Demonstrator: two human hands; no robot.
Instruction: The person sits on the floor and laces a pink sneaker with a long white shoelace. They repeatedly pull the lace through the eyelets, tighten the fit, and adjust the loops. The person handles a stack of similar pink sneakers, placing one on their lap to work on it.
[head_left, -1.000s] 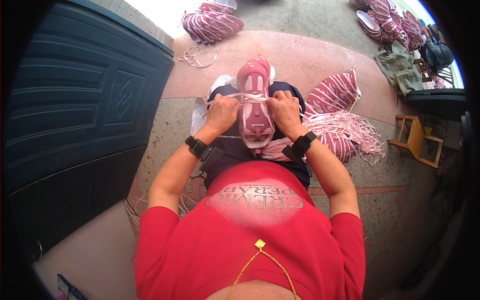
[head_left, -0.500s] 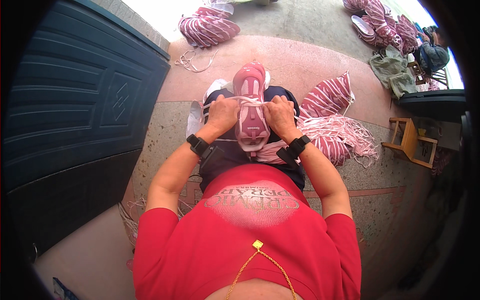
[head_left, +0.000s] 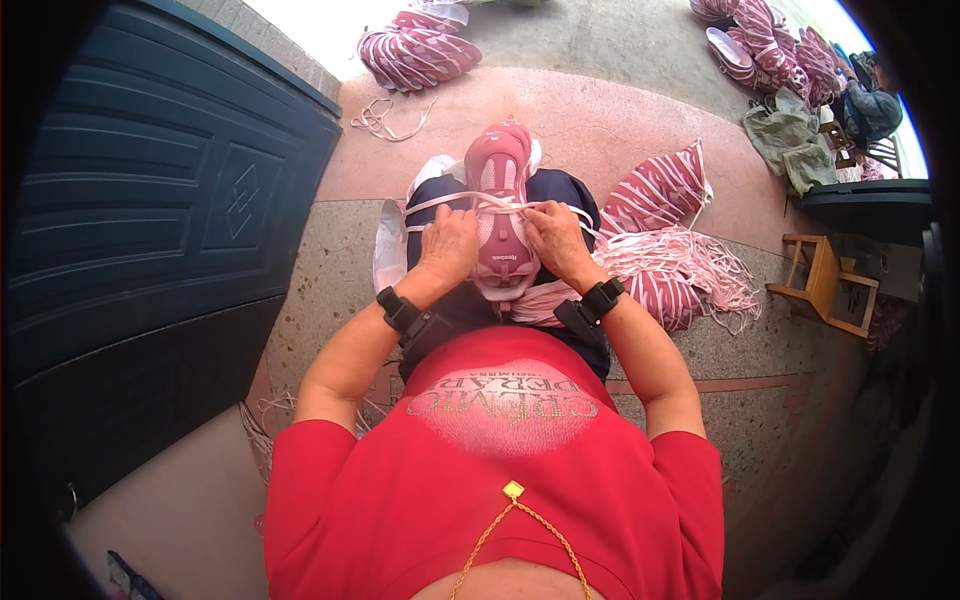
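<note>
A pink shoe upper (head_left: pixel 502 245) rests on my lap, toe pointing away from me, with white shoelace (head_left: pixel 450 199) strung across its front opening. On its left side my left hand (head_left: pixel 450 242) is closed, fingertips pinching the lace by the shoe's edge. My right hand (head_left: pixel 557 238) pinches the lace at the right edge of the opening. Loose lengths of lace run out to both sides over my dark trousers. Exactly which strand lies in each pinch is partly hidden by the fingers.
To my right lies a bundle of pink uppers (head_left: pixel 655 190) with a heap of loose laces (head_left: pixel 690 265). Further right stands a small wooden stool (head_left: pixel 815 280). A dark blue door (head_left: pixel 170 180) is at left. More bundled uppers (head_left: pixel 420 52) lie ahead; a person (head_left: pixel 872 105) sits far right.
Both hands have drawn slightly toward me and lower on the shoe. The left stretch of lace now spreads out beyond my left hand.
</note>
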